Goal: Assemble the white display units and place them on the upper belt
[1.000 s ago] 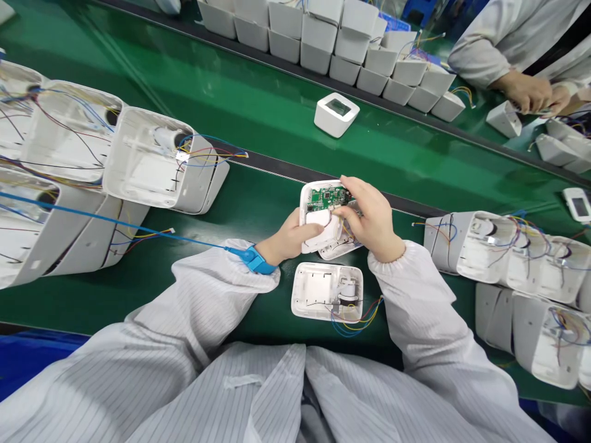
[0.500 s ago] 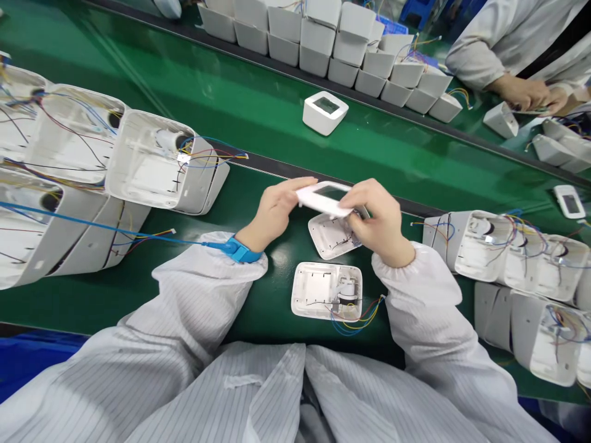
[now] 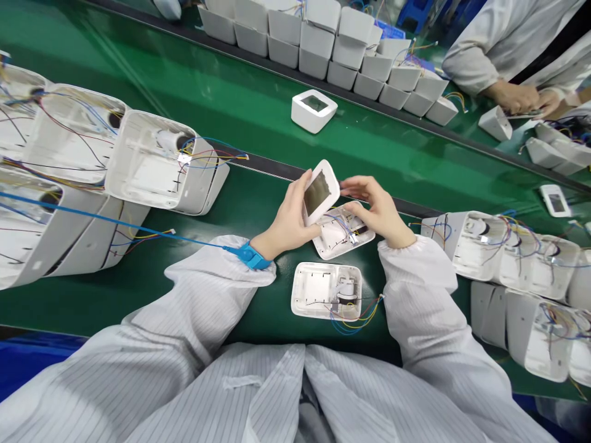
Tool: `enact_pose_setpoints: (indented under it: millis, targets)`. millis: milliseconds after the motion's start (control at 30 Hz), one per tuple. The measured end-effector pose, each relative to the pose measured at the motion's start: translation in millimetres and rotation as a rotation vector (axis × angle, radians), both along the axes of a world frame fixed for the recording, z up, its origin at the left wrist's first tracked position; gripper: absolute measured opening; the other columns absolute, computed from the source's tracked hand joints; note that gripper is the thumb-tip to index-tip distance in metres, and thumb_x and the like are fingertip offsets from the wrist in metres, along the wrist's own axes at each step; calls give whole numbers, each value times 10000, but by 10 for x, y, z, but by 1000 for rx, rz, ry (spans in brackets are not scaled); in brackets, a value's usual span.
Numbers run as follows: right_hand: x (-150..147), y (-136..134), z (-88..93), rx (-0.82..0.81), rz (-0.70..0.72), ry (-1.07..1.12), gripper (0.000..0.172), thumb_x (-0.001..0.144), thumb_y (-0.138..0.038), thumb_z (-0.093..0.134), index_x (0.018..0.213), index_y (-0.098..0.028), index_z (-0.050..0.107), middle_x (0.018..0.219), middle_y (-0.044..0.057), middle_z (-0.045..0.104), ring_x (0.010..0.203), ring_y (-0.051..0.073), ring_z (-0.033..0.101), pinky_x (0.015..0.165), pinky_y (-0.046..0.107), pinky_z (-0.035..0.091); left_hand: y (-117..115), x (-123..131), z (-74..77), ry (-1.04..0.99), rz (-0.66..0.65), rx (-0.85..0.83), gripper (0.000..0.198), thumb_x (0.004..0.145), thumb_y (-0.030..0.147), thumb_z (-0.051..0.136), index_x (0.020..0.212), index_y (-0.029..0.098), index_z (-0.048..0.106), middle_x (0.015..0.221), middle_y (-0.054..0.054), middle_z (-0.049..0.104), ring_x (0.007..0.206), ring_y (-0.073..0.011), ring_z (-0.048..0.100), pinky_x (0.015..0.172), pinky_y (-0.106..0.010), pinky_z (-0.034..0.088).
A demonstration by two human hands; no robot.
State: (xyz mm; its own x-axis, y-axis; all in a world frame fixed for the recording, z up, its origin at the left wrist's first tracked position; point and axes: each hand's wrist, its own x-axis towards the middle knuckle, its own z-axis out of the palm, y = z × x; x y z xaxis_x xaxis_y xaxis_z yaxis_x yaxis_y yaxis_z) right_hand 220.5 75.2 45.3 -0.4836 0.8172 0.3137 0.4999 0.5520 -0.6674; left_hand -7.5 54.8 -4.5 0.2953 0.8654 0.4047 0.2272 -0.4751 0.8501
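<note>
My left hand (image 3: pixel 287 216) grips a white front cover with a dark screen (image 3: pixel 319 191), tilted up on its edge with the screen facing me. My right hand (image 3: pixel 376 208) rests with curved fingers on the far rim of an open white housing (image 3: pixel 340 232) that lies on the green mat under the cover, thin wires inside it. A second open housing (image 3: pixel 325 291) with a round part and coloured wires lies nearer to me. A blue wrist strap (image 3: pixel 253 256) circles my left wrist.
Rows of open white housings with wires lie at left (image 3: pixel 152 157) and right (image 3: pixel 503 246). A finished white unit (image 3: pixel 314 109) sits on the green conveyor belt (image 3: pixel 221 98). White cases (image 3: pixel 351 43) are stacked beyond it. Another person's hands (image 3: pixel 521 97) work at top right.
The cover, circuit board up a second ago, was turned over flat between both hands, then tipped upright in my left hand. My right hand let go and dropped onto the housing below.
</note>
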Motion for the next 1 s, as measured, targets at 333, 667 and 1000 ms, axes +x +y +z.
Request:
enact_pose_setpoints:
  millis: [333,667,1000]
  targets:
    - [-198,-196,160,196,-69,-676,148,911,-184,576,893,-192,723,893,84,662,841,220,541,689,341,334,-138,179,-149,-452,-189,-99,692,880,617,530,1434,215,428,1442,-163,455,1332,-344,479,1142,-520,368]
    - [-434,-206,42,206,-123,-780,139,912,-178,552,945,-129,678,908,123,650,829,243,531,647,356,305,-81,103,-167,-355,-230,-27,759,823,600,636,1447,221,424,1438,-172,467,1359,-359,445,1173,-545,314]
    - [-334,-153,-128,173,-167,-378,229,972,-349,552,906,-196,709,897,69,649,855,208,551,759,336,420,-24,81,-151,-423,-253,-106,784,753,661,687,1376,223,505,1392,-155,518,1325,-360,491,1149,-524,369]
